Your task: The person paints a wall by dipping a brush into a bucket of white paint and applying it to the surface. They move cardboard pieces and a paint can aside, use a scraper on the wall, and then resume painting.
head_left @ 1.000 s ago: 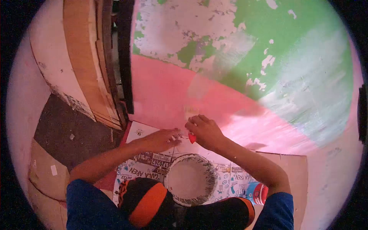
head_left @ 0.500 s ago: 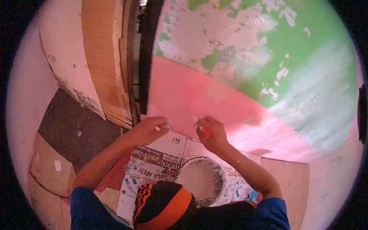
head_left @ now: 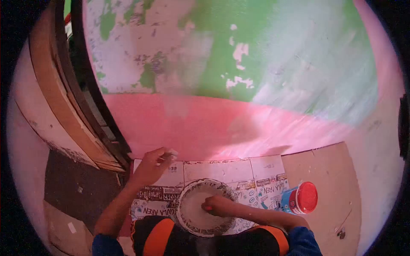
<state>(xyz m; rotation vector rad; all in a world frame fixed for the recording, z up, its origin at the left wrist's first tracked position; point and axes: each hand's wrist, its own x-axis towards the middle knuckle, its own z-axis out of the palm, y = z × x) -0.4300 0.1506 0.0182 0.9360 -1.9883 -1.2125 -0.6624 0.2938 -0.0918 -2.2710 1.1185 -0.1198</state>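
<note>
My right hand [head_left: 220, 206] is closed over the wide round bucket [head_left: 181, 217], which holds pale, whitish material. A bit of red handle [head_left: 208, 208] shows in its fist; the tool's working end is hidden. My left hand [head_left: 154, 165] is raised in front of the lower wall, left of the bucket, with bent fingers round a small whitish object [head_left: 171, 153] that I cannot make out. Facing me is a wall with a pink lower band [head_left: 179, 128] and a flaking green upper part [head_left: 222, 38], smeared with pale patches.
Printed cardboard [head_left: 215, 170] lies under the bucket. A blue tub with a red lid [head_left: 307, 197] lies tilted to the right. At left are a dark door frame [head_left: 100, 89] and a dark floor patch [head_left: 70, 179].
My right hand has moved down from in front of the wall to the bucket. My left hand stays raised near the wall. The view has turned right, bringing the red-lidded tub into sight.
</note>
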